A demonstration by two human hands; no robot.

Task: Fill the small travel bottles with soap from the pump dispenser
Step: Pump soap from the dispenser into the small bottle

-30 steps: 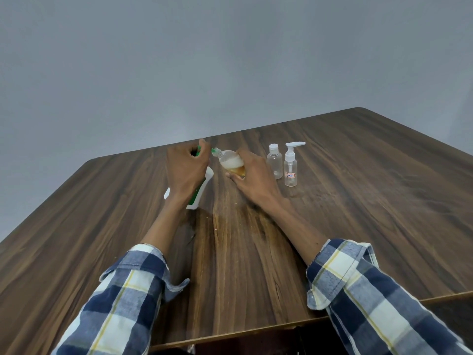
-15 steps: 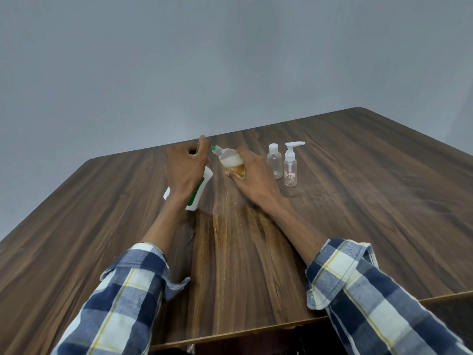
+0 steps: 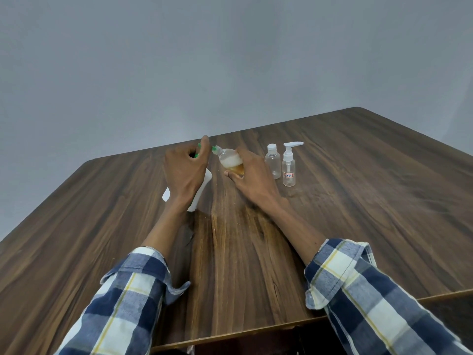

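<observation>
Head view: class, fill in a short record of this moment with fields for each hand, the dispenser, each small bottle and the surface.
left hand: grips the dispenser's green pump top
dispenser: white, standing on the table
right hand: holds the tilted bottle
tilted bottle: mouth at the green nozzle, amber soap with foam inside
capped bottle: upright, looks empty
pump bottle: upright, labelled, looks empty
table: dark wood

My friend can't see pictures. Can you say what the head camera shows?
A person's left hand presses the white soap dispenser, its green spout meeting a tilted small bottle gripped by the right hand. Two clear travel bottles stand nearby on the wooden table.
</observation>
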